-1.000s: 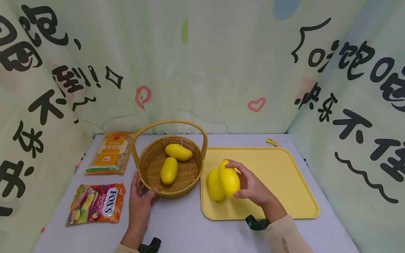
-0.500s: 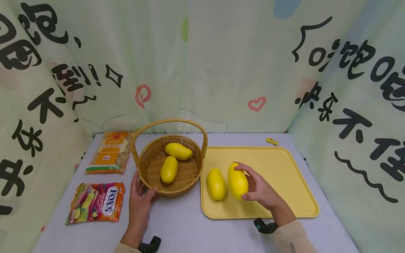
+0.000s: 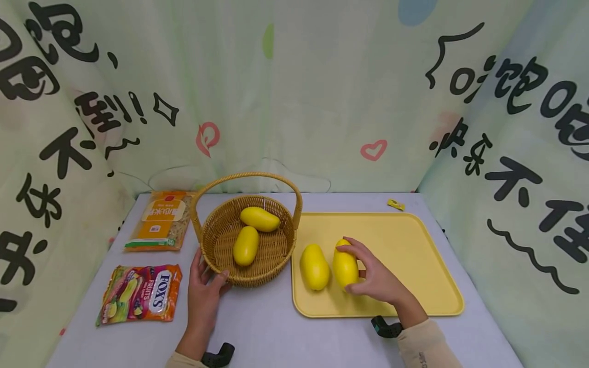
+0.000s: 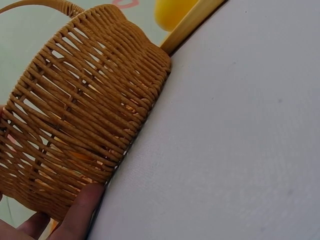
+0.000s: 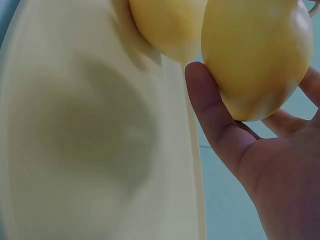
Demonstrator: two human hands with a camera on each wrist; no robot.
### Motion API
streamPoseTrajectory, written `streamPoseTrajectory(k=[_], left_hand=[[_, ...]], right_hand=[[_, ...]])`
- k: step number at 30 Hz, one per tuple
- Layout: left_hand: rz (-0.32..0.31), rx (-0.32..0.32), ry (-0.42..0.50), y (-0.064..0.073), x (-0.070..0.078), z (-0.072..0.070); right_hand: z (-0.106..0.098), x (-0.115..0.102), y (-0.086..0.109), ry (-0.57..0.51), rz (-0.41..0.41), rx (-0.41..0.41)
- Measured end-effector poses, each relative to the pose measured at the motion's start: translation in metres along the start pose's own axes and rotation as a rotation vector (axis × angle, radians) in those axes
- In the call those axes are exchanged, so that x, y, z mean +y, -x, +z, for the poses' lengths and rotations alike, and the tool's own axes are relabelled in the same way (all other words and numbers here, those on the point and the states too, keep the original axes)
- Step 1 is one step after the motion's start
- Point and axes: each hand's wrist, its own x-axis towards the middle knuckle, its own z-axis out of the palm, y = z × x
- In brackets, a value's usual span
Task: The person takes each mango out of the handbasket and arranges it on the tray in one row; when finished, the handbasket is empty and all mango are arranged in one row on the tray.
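My left hand (image 3: 204, 291) holds the front left side of a wicker basket (image 3: 255, 278) with a tall handle. In the left wrist view the thumb (image 4: 82, 207) presses low on the woven wall. Two yellow mangoes, one at the back (image 3: 259, 219) and one nearer the front (image 3: 245, 246), lie inside the basket. My right hand (image 3: 379, 278) grips another mango (image 3: 345, 263) between thumb and fingers, low over the yellow tray (image 3: 400, 250). A similar mango (image 3: 315, 267) lies on the tray's left part, just left of the held one.
To the left of the basket lie an orange grain bag (image 3: 161, 222) and a Fox's candy bag (image 3: 140, 295). A small yellow packet (image 3: 395, 205) lies behind the tray. Printed curtains (image 3: 317, 102) enclose the white table (image 3: 271, 337) at the back and sides.
My right hand has moved right and slightly down with its mango, away from the other mango on the tray. The left hand and basket stay in place.
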Motion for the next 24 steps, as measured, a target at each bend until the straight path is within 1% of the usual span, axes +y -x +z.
streamPoseTrajectory(k=[4, 17, 20, 24], left_hand=[[0.004, -0.001, -0.005, 0.000, 0.000, 0.000], [0.014, 0.003, -0.010, -0.001, 0.000, 0.000], [0.008, 0.003, -0.004, -0.001, 0.000, 0.000], [0.001, -0.002, 0.006, -0.001, -0.001, 0.000]], right_hand=[[0.001, 0.001, -0.001, 0.074, 0.005, 0.000], [0.008, 0.008, -0.009, 0.382, 0.012, 0.046], [0.011, 0.007, -0.009, 0.421, 0.036, 0.044], [0.012, 0.004, -0.009, 0.448, 0.067, 0.032]])
